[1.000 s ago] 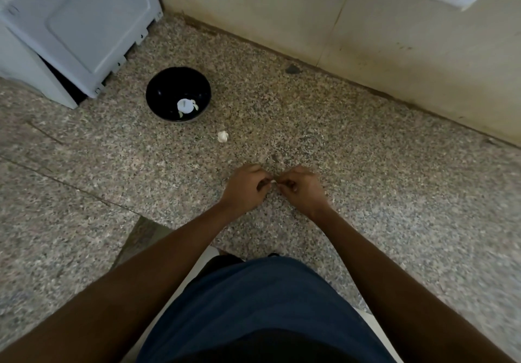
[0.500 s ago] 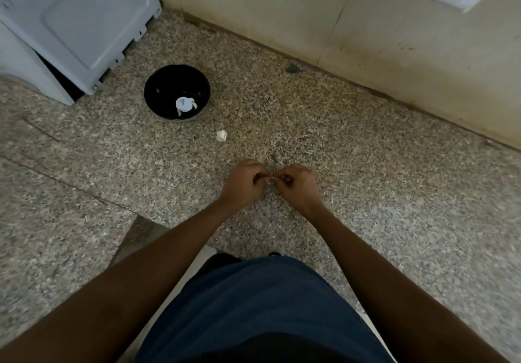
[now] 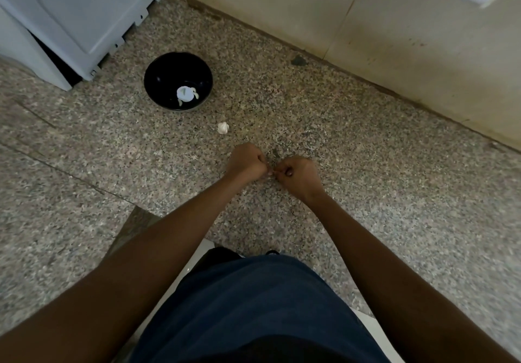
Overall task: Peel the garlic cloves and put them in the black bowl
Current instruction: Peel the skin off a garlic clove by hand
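A speckled terrazzo floor [image 3: 366, 193] fills the frame, meeting a stained cream wall [image 3: 366, 24] along the upper right, with a white appliance [image 3: 70, 16] tilted in the upper left corner. Just below that appliance sits the black bowl [image 3: 160, 75], holding a few pale peeled pieces at its lower right side. Between the bowl and the hands, a small white garlic piece [image 3: 222, 128] lies on the floor, apart from both. At the centre of the frame the left hand [image 3: 246, 161] and the right hand [image 3: 298, 175] are brought together, both with fingers curled in tight, their tips meeting on a tiny pale speck that looks like a garlic clove [image 3: 271, 172]; it is too small to tell how much skin remains on it. The step in hand appears to be peeling this clove. To do it well, one hand should likely hold the clove steady by its ends while the other's nail lifts the papery skin at the root end and draws it off in strips, working close above the floor so a dropped clove stays near, and keeping loose skin out of the bowl at the upper left.
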